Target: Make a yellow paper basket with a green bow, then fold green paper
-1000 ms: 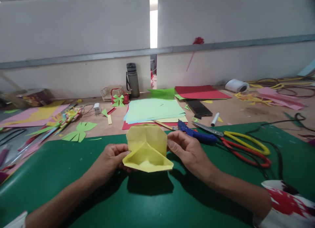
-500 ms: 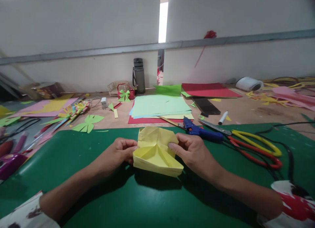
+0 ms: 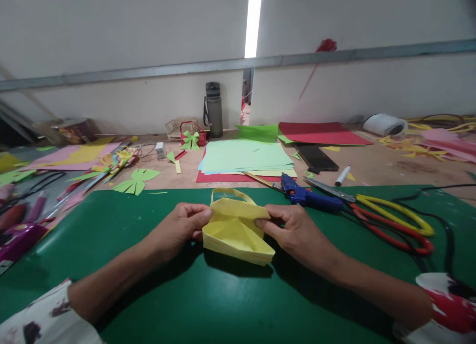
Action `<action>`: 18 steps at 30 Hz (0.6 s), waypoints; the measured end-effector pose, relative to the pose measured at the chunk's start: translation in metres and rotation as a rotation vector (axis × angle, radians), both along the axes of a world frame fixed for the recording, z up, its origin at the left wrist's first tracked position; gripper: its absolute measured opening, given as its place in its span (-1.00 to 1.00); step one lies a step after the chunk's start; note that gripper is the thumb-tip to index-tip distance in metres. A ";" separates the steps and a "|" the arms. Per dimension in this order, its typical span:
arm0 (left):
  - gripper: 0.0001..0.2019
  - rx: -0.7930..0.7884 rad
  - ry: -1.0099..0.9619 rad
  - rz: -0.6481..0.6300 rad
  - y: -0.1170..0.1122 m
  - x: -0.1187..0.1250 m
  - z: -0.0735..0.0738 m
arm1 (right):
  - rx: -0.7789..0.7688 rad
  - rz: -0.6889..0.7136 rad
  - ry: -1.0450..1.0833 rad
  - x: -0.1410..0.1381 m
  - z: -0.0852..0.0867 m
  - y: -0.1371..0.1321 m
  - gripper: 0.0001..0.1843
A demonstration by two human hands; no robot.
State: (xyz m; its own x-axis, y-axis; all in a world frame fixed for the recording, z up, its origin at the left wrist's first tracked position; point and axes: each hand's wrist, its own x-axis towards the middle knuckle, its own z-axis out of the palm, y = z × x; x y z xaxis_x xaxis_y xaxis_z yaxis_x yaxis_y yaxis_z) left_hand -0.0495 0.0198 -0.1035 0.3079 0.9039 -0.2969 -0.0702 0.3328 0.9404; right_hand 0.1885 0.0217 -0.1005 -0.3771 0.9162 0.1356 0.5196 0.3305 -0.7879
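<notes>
A folded yellow paper box is held between both hands, just above the green mat. Its front wall stands up, and a thin paper strip arches over its far side. My left hand pinches the left edge with thumb and fingers. At the right edge, my right hand grips the paper, its thumb on the inside. The fingertips behind the paper are hidden.
To the right lie a blue glue gun and large scissors with red and yellow handles. Behind are stacked paper sheets, a phone, a marker, a bottle and a small red basket.
The box's far flap has folded down toward the inside, and the arched strip behind it now shows. My left thumb has moved up along the edge. The view has shifted slightly.
</notes>
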 end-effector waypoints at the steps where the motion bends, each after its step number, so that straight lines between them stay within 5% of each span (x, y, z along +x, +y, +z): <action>1: -0.67 -0.005 -0.050 -0.005 0.001 -0.001 -0.001 | 0.007 -0.015 -0.006 0.001 0.000 0.000 -0.76; 13: -0.57 0.076 -0.130 0.098 0.003 0.000 -0.002 | 0.055 -0.015 0.026 0.003 0.001 0.001 -0.74; 18: -0.65 0.134 0.006 0.182 0.005 -0.003 0.000 | -0.098 0.043 0.096 0.001 -0.001 0.001 -0.76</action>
